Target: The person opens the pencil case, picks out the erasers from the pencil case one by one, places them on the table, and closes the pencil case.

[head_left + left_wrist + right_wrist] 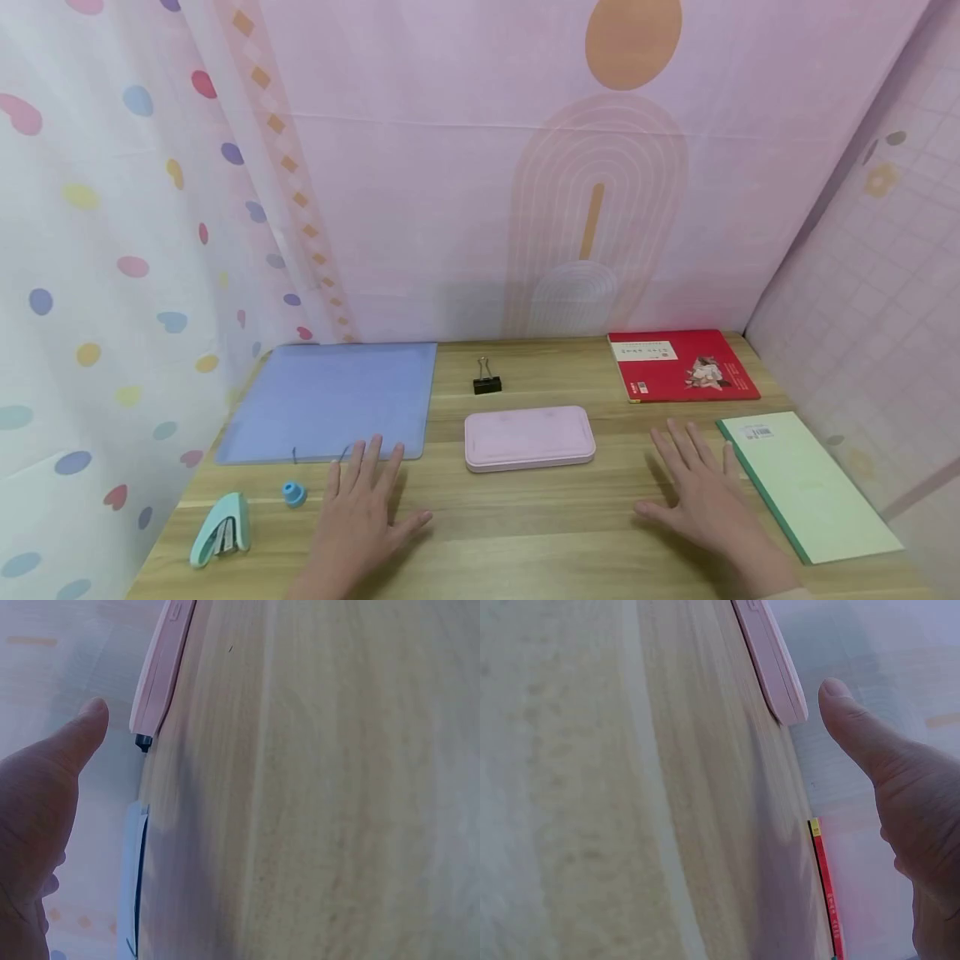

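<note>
My left hand (pixel 358 508) is held over the wooden table with its fingers spread, holding nothing. Close to its left lie a small blue cap-like piece (pixel 294 494) and a mint stapler (pixel 222 531). A blue folder (pixel 330 400) lies beyond its fingertips. My right hand (pixel 701 500), fingers also spread and nothing in it, is beside a light green notebook (pixel 817 487). Between and beyond the hands rests a pink pencil case (pixel 528 437), its side showing in the left wrist view and the right wrist view. Behind that case stands a black binder clip (pixel 487 379).
A red booklet (pixel 682 367) lies at the back right of the table (pixel 525 542). A pink patterned curtain (pixel 420 208) hangs along the table's back edge. Dotted cloth (pixel 112 317) hangs on the left, and a checked cloth (pixel 885 292) on the right.
</note>
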